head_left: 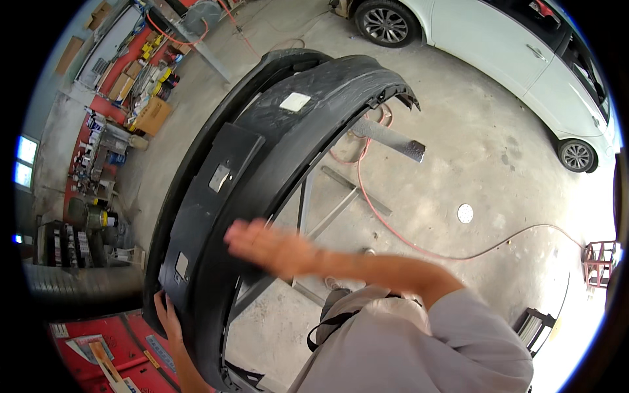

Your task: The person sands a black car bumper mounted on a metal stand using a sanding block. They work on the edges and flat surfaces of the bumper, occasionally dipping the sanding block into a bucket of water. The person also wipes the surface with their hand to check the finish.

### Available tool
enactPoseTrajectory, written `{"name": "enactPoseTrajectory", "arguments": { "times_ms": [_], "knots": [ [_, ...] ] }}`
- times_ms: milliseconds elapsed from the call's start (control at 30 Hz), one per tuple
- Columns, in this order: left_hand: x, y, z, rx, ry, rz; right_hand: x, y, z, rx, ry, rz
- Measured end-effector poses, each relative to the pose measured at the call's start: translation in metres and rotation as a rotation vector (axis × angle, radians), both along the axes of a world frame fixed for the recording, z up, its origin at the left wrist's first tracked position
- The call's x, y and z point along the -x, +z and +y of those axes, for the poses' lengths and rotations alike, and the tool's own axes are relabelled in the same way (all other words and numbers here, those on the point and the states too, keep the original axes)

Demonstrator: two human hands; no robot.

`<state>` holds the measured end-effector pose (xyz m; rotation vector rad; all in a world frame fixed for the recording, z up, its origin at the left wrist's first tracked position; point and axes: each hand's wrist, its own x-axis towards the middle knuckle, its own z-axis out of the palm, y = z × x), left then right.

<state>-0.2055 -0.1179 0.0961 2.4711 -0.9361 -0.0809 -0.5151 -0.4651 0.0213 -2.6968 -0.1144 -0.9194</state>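
Observation:
A long black car bumper (229,216) stretches from the lower left up to the top middle, with several rectangular cut-outs along it. My left hand (169,319) grips its near left end, fingers and thumb at the edge. Over the bumper's right side, around the middle of its length, is my right hand (274,249). It is blurred by motion, its fingers stretched out flat and pointing left. A dark smear shows just under that hand; what it is I cannot make out.
Metal stand bars (334,213) show under the bumper. A red hose (393,229) runs across the concrete floor. A white car (498,59) stands at the upper right. Shelves with cans and boxes (152,116) line the left wall. A red surface (108,360) lies at lower left.

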Motion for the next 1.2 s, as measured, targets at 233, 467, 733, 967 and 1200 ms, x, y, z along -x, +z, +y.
{"name": "enactPoseTrajectory", "arguments": {
  "times_ms": [233, 467, 733, 967, 1200],
  "knots": [
    [-0.002, -0.002, 0.006, 0.027, 0.002, -0.016, 0.044, 0.004, -0.151, -0.303, -0.571, -0.099],
    [0.000, -0.004, -0.010, 0.037, -0.006, 0.039, -0.023, 0.031, 0.050, -0.190, 0.053, -0.130],
    [0.006, -0.003, -0.005, 0.063, 0.059, -0.034, 0.054, 0.048, -0.214, -0.132, -0.385, 0.060],
    [0.022, 0.002, -0.019, 0.065, 0.102, -0.062, 0.032, 0.054, -0.172, -0.075, -0.345, -0.038],
    [0.031, 0.009, -0.027, 0.034, 0.143, -0.065, 0.007, 0.055, -0.141, -0.060, -0.317, -0.181]
  ]
}}
